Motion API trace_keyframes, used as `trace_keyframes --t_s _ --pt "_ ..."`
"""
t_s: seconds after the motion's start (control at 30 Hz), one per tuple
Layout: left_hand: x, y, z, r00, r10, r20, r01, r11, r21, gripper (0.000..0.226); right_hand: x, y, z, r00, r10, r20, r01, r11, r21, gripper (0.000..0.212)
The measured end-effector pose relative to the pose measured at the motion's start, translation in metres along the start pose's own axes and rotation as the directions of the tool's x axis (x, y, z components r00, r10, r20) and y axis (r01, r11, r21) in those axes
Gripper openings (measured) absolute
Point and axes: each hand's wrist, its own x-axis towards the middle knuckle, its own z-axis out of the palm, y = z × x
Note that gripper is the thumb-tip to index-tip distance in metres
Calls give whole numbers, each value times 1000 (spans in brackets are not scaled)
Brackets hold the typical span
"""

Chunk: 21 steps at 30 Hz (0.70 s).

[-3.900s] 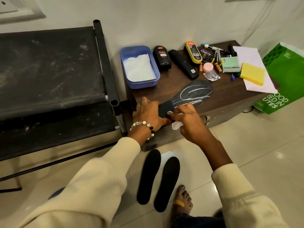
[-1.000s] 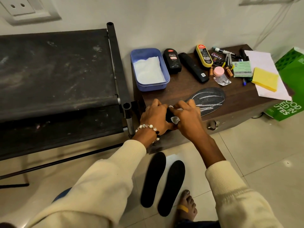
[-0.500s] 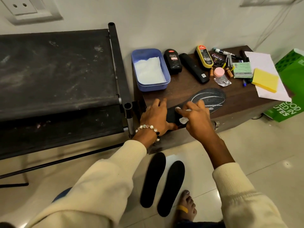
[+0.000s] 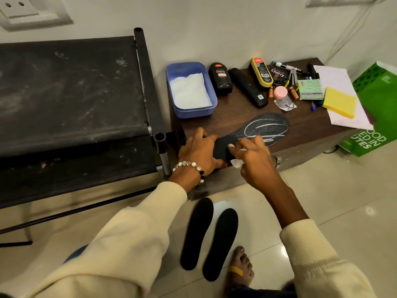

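A black insole [image 4: 266,127] with white streaks lies on the dark wooden table [image 4: 309,130], its heel end at the front left edge. My left hand [image 4: 199,150], with a bead bracelet at the wrist, holds that heel end, thumb curled round its near edge. My right hand [image 4: 252,157] pinches a small white wad of tissue [image 4: 237,162] and presses it on the insole's middle. Two plain black insoles [image 4: 209,237] lie side by side on the tiled floor below.
A blue tub [image 4: 190,89] of white powder stands at the table's back left. Behind are polish bottles [image 4: 220,79], a black remote [image 4: 247,87], a pink jar [image 4: 280,92], pens, a yellow sponge [image 4: 339,102] on paper. A green box [image 4: 378,108] stands right, a black cot [image 4: 71,100] left. My bare foot [image 4: 238,269] is below.
My right hand has slid with the tissue from the heel end, beside my left hand, toward the insole's middle. My left hand stays on the heel end.
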Motion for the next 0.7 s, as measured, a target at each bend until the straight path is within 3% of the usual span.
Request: trace_keyframes --t_s 0.07,0.13,0.3,0.47,0.63,0.7 --pt "-1 1 0 1000 6 -11 -6 1000 12 80 -3 -4 -2 987 -149 60 147 989 33 43" --pt "-2 3 -1 1000 0 -4 0 1000 16 79 -6 5 -3 979 -198 46 195 979 64 46" --pt "-4 7 -3 1000 -16 8 15 997 70 80 -13 21 2 995 30 -90 -28 999 14 49" --pt "-8 13 -3 1000 2 -12 0 992 126 74 -13 17 -1 976 -219 8 218 974 55 51" --pt "-8 15 -2 1000 4 -17 -1 991 135 70 -15 26 0 996 55 -77 -53 998 30 50" --pt "-9 15 -2 1000 4 -22 -1 992 128 69 -14 15 -2 999 -30 -36 31 999 30 42"
